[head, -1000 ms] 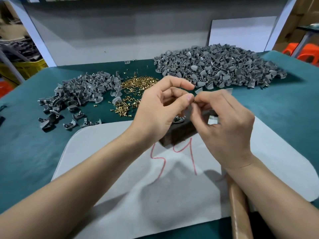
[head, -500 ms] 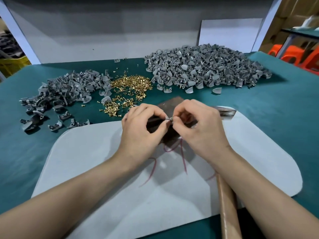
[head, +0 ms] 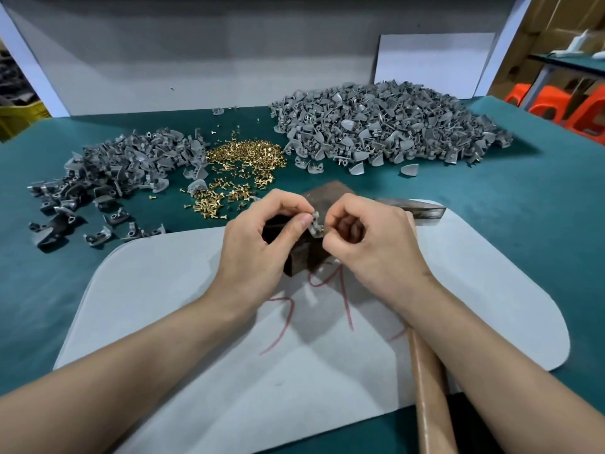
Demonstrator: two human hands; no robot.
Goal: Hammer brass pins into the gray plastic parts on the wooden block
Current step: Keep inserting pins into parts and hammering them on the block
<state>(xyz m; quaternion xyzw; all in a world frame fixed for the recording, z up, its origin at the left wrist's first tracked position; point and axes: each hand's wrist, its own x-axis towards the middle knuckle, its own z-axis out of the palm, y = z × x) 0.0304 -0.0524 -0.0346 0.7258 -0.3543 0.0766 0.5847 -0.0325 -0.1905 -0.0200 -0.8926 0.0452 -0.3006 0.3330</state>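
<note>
My left hand (head: 262, 240) pinches a small gray plastic part (head: 315, 221) between thumb and forefinger, just above the dark wooden block (head: 327, 194). My right hand (head: 370, 244) meets it from the right, its fingertips closed on a brass pin (head: 320, 229) at the part's side. Both hands cover most of the block. A hammer lies under my right forearm, its wooden handle (head: 429, 394) running toward me and its dark head (head: 422, 209) to the right of the block. Loose brass pins (head: 242, 168) are heaped behind my left hand.
A big heap of gray parts (head: 386, 126) fills the back right of the green table (head: 523, 198). A smaller, darker heap of gray parts (head: 111, 172) lies at the left. The block stands on a white mat (head: 163, 290) marked in red. Orange stools (head: 563, 106) stand beyond the table.
Both hands came down from mid-air to the wooden block with the part and pin pinched between them. In the last half second they have hardly shifted.
</note>
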